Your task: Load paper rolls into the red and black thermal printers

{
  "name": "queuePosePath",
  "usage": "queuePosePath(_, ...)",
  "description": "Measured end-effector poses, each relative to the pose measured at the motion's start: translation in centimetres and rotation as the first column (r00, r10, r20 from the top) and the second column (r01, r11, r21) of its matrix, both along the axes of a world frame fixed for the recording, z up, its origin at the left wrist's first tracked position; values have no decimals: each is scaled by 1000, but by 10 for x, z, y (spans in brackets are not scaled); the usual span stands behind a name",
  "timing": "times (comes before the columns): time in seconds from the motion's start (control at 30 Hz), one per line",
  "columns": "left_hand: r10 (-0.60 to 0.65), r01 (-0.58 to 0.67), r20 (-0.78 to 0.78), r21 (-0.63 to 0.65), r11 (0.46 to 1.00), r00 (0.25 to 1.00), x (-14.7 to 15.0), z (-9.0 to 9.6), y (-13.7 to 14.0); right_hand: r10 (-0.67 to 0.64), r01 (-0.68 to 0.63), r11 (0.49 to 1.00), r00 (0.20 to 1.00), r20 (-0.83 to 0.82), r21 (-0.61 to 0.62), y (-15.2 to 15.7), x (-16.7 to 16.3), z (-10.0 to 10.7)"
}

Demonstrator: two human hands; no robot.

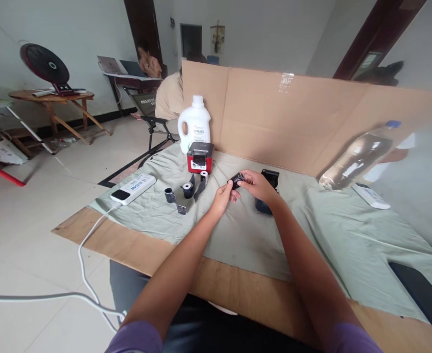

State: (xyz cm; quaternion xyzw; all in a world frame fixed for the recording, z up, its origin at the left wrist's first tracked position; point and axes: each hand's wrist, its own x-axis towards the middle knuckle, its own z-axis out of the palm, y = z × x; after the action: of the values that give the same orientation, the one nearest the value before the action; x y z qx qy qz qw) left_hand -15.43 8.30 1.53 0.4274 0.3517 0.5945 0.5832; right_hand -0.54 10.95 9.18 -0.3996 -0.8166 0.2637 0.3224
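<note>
Both hands meet above the middle of the cloth around a small glossy black roll (235, 181). My left hand (223, 197) pinches its near left end between thumb and fingers. On its right end, the fingers of my right hand (255, 184) are closed. Behind my right wrist stands a small dark device (263, 206) with its lid raised, partly hidden by the forearm. Left of my hands lie several dark rolls with loose strips, among them a roll with a white core (187, 189). Behind these rolls is a red and black box-shaped device (200, 158).
A white jug (195, 125) stands by the cardboard screen (275, 122). A white power strip (134, 189) with a cable lies left. At right are a large plastic bottle (359, 156) leaning on the cardboard, a white strip (370, 195) and a phone (423, 294). People sit beyond.
</note>
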Motion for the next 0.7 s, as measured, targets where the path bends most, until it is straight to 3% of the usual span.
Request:
queuePosePath(0.17, -121, 147, 156, -168, 975, 980, 15, 2, -10, -211, 188, 975, 954, 214, 120, 38, -50, -5)
queuePosePath(0.37, -262, 333, 393, -124, 935, 881, 25, 13, -29, -257, 234, 966, 858, 444, 107, 64, -108, -25)
queuePosePath(0.6, -264, 358, 518, -88, 930, 814, 20, 19, -34, -273, 301, 953, 795, 542, 39, 52, -116, -25)
queuePosePath(0.7, -271, 362, 520, -79, 929, 810, 24, 15, -36, -363, 315, 932, 793, 489, 181, 45, -114, -23)
